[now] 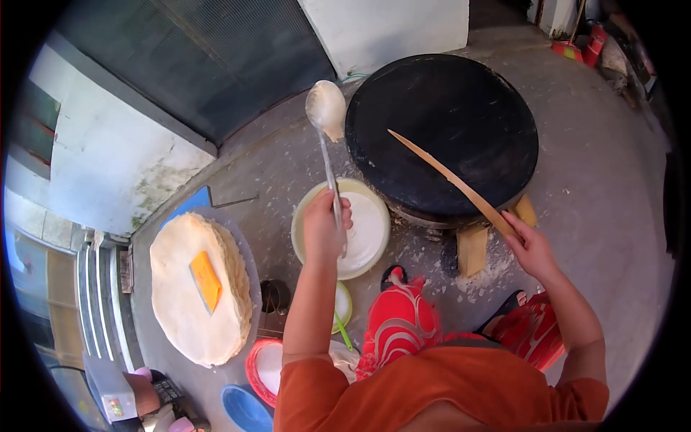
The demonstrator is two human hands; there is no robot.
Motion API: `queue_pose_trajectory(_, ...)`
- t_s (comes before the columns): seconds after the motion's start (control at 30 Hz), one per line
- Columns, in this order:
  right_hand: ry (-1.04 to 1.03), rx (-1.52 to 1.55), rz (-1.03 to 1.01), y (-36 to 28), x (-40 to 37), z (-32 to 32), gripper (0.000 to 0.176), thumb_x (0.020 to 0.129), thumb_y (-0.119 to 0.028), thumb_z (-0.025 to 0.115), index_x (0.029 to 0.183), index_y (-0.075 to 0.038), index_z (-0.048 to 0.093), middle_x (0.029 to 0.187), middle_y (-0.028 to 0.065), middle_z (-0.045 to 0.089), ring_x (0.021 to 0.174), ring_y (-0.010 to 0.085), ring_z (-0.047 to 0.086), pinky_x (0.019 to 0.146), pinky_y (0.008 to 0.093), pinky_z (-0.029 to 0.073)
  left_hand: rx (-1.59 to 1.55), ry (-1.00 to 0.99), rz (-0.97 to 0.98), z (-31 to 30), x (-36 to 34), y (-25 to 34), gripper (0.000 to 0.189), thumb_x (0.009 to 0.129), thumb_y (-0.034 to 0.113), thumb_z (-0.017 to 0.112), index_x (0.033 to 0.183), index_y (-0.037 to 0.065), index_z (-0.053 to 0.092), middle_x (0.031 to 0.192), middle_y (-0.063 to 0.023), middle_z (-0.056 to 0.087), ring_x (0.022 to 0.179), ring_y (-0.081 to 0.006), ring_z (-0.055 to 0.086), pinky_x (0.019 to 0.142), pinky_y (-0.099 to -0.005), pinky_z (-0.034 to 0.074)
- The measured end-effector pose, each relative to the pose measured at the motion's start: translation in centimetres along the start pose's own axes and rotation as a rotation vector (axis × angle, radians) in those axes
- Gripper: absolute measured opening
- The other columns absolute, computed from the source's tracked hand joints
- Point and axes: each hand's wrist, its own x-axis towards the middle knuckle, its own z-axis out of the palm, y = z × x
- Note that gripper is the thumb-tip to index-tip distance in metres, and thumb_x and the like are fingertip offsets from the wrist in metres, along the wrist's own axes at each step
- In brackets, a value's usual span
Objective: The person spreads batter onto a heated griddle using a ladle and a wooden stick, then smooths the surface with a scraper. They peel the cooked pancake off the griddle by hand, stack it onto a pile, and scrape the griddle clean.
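My left hand [324, 225] is closed round the handle of a metal ladle [326, 108], its bowl coated with pale batter that hangs off the lower edge. The ladle's head is just left of a large round black griddle [439, 101]. Below my left hand stands a pale bowl [296, 229] of white batter [367, 225]. My right hand [529, 246] grips one end of a long, slightly curved wooden spreader [455, 181]. Its pointed tip reaches over the griddle, whose dark surface shows bare.
At left rises a tall stack of thin pancakes [176, 288] with an orange scraper [207, 279] on top. A red basin [253, 371] of white contents, a blue basin [243, 407] and a small green-handled bowl [346, 306] stand nearby. Wood blocks [472, 250] stick out under the griddle.
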Motion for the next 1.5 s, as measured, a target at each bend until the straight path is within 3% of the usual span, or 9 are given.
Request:
queue_pose_trajectory(0.13,0.085,-0.335,-0.177,-2.4,3.1,0.3,0.039,0.077,-0.006,0.054,0.115,-0.014,0.051,0.075,0.0122,0.054,0.064,0.0229,0.054,0.06,0.0297,0.042,-0.039,0.004,-0.015,3.0,3.8,-2.4,0.01,0.085,0.011,0.038,0.084,0.003,0.044,0.063,-0.0076,0.048,0.044,-0.0124,0.043,0.036,-0.0239,0.036)
queue_pose_trajectory(0.33,0.11,-0.398,-0.464,-2.9,8.7,3.0,0.041,0.072,-0.004,0.053,0.111,-0.015,0.054,0.073,0.0092,0.053,0.066,0.0259,0.053,0.06,0.0338,0.043,-0.059,0.053,-0.037,4.6,7.5,-6.4,0.008,0.086,0.011,0.04,0.086,0.003,0.044,0.063,-0.0063,0.048,0.045,-0.0122,0.045,0.036,-0.0235,0.039)
queue_pose_trajectory(0.73,0.058,-0.363,-0.329,-2.5,13.3,5.5,0.037,0.071,-0.008,0.051,0.106,-0.015,0.058,0.078,0.009,0.057,0.073,0.0274,0.056,0.065,0.0348,0.046,0.013,0.166,-0.08,4.2,7.3,-8.8,0.009,0.085,0.007,0.042,0.081,0.0,0.047,0.061,-0.0047,0.045,0.044,-0.0116,0.043,0.036,-0.0234,0.036)
queue_pose_trajectory(0.9,0.087,-0.302,-0.327,0.0,13.9,6.1,0.036,0.069,-0.008,0.051,0.104,-0.014,0.059,0.081,0.0093,0.058,0.074,0.0276,0.056,0.066,0.0347,0.046,0.178,0.251,0.129,4.8,5.6,-8.5,0.01,0.084,0.006,0.043,0.085,-0.002,0.05,0.06,-0.0032,0.045,0.043,-0.009,0.041,0.035,-0.021,0.033)
queue_pose_trajectory(1.07,0.067,-0.288,-0.342,0.0,14.1,5.7,0.037,0.069,-0.008,0.051,0.104,-0.014,0.058,0.083,0.0093,0.058,0.075,0.0277,0.056,0.067,0.0345,0.046,0.148,0.152,0.026,3.9,9.7,-9.4,0.009,0.083,0.007,0.043,0.083,0.0,0.049,0.06,-0.0035,0.045,0.042,-0.0097,0.041,0.035,-0.022,0.034)
queue_pose_trajectory(1.27,0.129,-0.502,-0.406,0.0,12.5,3.6,0.04,0.069,-0.006,0.052,0.109,-0.013,0.055,0.073,0.008,0.053,0.069,0.0258,0.055,0.062,0.0343,0.045,0.153,0.114,0.023,4.1,13.5,-5.1,0.014,0.085,0.012,0.04,0.087,0.0,0.047,0.06,-0.0056,0.046,0.042,-0.0109,0.041,0.036,-0.0238,0.035)
queue_pose_trajectory(1.33,0.112,-0.655,-0.617,1.3,12.4,3.7,0.045,0.067,-0.006,0.053,0.112,-0.013,0.052,0.07,0.0055,0.049,0.065,0.0225,0.052,0.058,0.0329,0.044,0.088,0.102,0.053,5.3,12.6,-2.2,0.016,0.085,0.012,0.039,0.088,-0.001,0.047,0.059,-0.0062,0.046,0.043,-0.0111,0.042,0.036,-0.0242,0.036)
queue_pose_trajectory(1.4,0.072,-0.739,-0.715,2.2,12.5,4.4,0.046,0.067,-0.007,0.052,0.112,-0.013,0.052,0.071,0.0041,0.049,0.065,0.021,0.05,0.058,0.0318,0.043,-0.075,-0.048,0.103,6.5,11.8,0.7,0.021,0.086,0.011,0.036,0.096,-0.003,0.047,0.062,-0.0078,0.046,0.044,-0.0116,0.043,0.037,-0.0247,0.036)
queue_pose_trajectory(1.5,0.038,-0.849,-0.862,3.0,13.8,5.4,0.045,0.067,-0.009,0.049,0.112,-0.012,0.052,0.074,0.0017,0.049,0.065,0.0182,0.048,0.058,0.0289,0.042,-0.328,-0.157,-0.021,7.0,11.4,4.8,0.027,0.086,0.008,0.032,0.105,-0.006,0.044,0.063,-0.0068,0.045,0.046,-0.0111,0.043,0.037,-0.0231,0.036)
